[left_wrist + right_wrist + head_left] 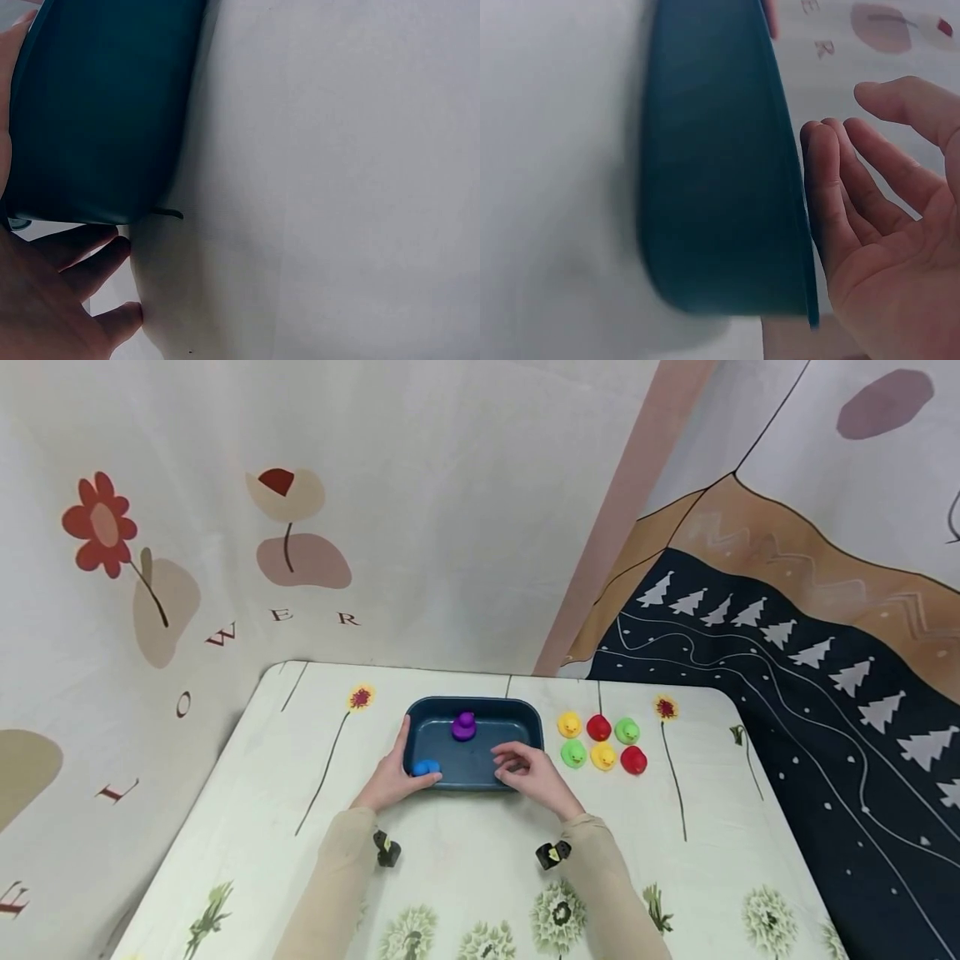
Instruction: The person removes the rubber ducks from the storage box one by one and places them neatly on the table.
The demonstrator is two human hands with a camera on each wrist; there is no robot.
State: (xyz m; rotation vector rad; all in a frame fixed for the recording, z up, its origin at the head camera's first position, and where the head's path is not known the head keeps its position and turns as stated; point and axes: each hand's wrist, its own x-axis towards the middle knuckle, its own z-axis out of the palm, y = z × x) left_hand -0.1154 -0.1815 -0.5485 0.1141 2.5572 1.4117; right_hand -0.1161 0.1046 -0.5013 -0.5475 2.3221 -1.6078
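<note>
A dark blue tray (463, 765) stands on the table, with a purple toy duck (464, 727) toward its back. In its near left corner lies a blue toy duck (425, 767), partly behind the left thumb. My left hand (393, 777) holds the tray by that corner, thumb over the front rim and fingers along the left outer wall. Above the tray's front right part hovers my right hand (531, 772), fingers bent loosely. In the right wrist view nothing shows between its thumb and fingers, which are beside the tray's rim (793, 161).
Right of the tray, toy ducks sit in two rows: a yellow duck (569, 724), red duck (598, 727) and green duck (627, 731) behind, another green, yellow and red in front. A patterned cloth covers the table (465, 852); a printed curtain (435, 568) hangs behind.
</note>
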